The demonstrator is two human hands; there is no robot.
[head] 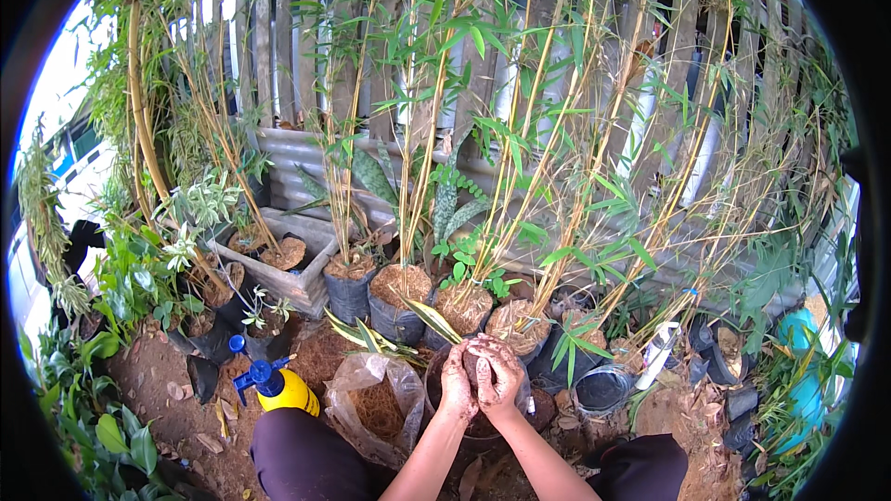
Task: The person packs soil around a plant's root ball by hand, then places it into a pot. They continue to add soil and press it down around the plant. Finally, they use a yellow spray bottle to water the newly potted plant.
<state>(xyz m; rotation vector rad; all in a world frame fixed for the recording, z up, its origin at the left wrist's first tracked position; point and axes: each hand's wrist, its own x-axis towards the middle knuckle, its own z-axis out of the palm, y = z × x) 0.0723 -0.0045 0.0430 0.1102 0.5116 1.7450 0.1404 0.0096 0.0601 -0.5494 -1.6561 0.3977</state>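
Note:
My left hand (pixel 456 384) and my right hand (pixel 500 377) are cupped together, both smeared with soil. Between the palms sits a dark brown lump of soil (pixel 474 366), largely covered by the fingers. Below them stands a round plant pot (pixel 433 379), its inside mostly hidden by my hands and forearms. A yellow-edged snake plant leaf (pixel 434 321) reaches up just beyond my fingers. Left of the pot is a clear plastic bag (pixel 411 390) holding brown coir fibre (pixel 378 409).
A yellow spray bottle (pixel 291 393) with a blue pump head stands by my left knee. Potted bamboo in black grow bags (pixel 395 320) lines the corrugated metal sheet (pixel 299 167). A rectangular planter (pixel 306 285) is back left; an empty black pot (pixel 604 390) lies right.

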